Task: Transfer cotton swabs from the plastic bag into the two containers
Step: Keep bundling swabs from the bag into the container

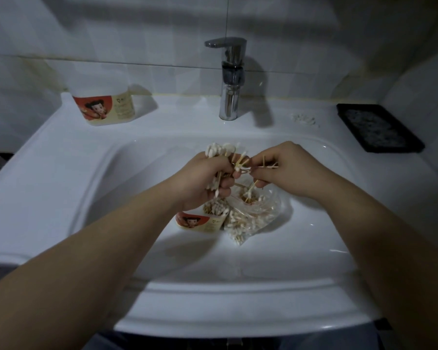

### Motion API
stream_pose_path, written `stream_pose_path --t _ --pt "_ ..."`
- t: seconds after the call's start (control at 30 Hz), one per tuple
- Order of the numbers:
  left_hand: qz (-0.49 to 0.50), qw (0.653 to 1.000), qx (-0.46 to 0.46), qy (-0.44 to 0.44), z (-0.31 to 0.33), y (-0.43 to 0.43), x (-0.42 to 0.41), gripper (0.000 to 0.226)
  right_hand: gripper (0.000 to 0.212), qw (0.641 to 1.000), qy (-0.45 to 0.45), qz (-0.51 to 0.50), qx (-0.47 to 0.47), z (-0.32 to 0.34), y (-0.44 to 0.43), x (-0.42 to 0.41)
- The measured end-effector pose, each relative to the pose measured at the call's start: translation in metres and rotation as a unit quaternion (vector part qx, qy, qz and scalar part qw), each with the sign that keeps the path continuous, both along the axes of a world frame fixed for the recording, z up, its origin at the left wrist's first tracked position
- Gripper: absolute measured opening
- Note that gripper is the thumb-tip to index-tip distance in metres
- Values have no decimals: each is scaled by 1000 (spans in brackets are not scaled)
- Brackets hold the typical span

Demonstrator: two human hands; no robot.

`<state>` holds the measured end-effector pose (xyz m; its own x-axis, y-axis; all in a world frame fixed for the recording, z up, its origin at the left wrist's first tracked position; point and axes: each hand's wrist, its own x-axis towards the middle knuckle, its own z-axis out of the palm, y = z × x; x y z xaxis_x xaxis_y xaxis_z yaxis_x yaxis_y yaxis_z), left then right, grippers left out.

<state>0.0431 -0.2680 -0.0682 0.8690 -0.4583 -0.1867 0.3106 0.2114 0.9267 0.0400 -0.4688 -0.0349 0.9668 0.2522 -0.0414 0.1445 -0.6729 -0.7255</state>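
Crowding hands grip swabs above bag.

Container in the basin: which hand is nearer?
Left. The left hand is right above the container in the basin; the right hand is farther right, above the bag.

The left hand covers the middle of its swab bundle, so only the ends show. It also hides the far rim of the near container. The bag mouth is lost behind the right hand. Label print on the far container is too small to read. Both forearms are cut off by the near edge.
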Motion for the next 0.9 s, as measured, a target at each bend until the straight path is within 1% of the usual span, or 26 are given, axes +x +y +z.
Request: stream_pose_path --t 0.07,0.13,0.27,0.3,0.37,0.4,0.47,0.57,0.67,0.73,0.9 --pt "-5 1000 -6 8 1 -1 0 32 19 1000 -4 4 -10 -2 3 -1" --pt "-15 1000 -10 16 1 0 0 36 21 1000 -18 11 -2 -4 6 -3" --pt "-40 997 -55 33 0 2 -1 26 29 999 -23 31 -17 -5 9 -4" --pt "-34 998 -54 21 0 1 -1 23 32 999 -24 33 -26 -4 9 -4" --pt "-7 1000 -22 -21 0 0 -2 11 36 998 -32 33 -39 -3 8 -3" --pt "9 999 -6 -31 0 -1 -2 14 36 998 -36 28 -41 -3 7 -3" --pt "46 999 17 -20 0 -3 -2 19 32 998 -37 8 -39 -3 4 -1" --pt "89 995 40 10 4 -1 0 24 23 999 -26 -31 -9 -2 0 2" --pt "125 992 15 20 6 1 4 27 15 997 -11 -58 48 1 -2 4" --pt "142 990 7 14 7 3 6 28 14 995 -5 -66 76 2 -3 4" --pt "161 986 10 34 5 5 7 31 15 994 0 -58 92 4 -5 4"
